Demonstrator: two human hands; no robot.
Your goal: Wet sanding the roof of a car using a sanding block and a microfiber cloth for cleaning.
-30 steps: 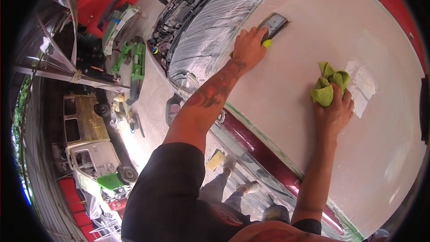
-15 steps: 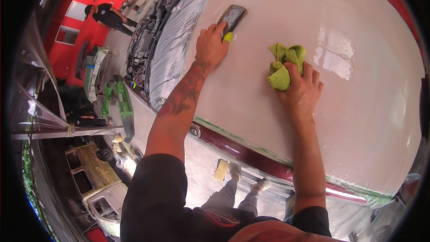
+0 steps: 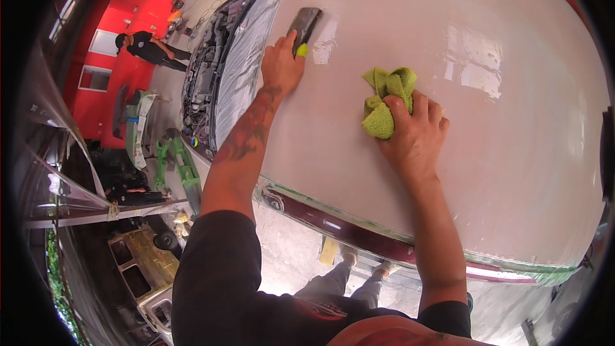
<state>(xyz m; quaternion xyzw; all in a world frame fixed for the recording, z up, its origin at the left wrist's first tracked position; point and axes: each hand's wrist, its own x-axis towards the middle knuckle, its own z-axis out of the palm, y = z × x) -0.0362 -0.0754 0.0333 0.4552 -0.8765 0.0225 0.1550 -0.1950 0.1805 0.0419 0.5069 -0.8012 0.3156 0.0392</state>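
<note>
My left hand is closed round a dark, flat sanding block with a bright yellow-green end, its fingers along the block's left side. The block lies on the wet, pale grey-pink car roof, near the clear plastic sheet. Further right, my right hand grips a bunched lime-green cloth against the same roof. The cloth sticks out past the thumb and fingers. Part of it is hidden under the palm.
An exposed engine bay lies left of the sheeting. A dark red strip runs below the roof's near edge. Green car parts stand on the floor, and a person in black stands far left. A stripped vehicle body is lower left.
My left hand and the sanding block have shifted left, toward the plastic sheet. My right hand and the cloth have moved slightly left and nearer. The view has shifted a little too.
</note>
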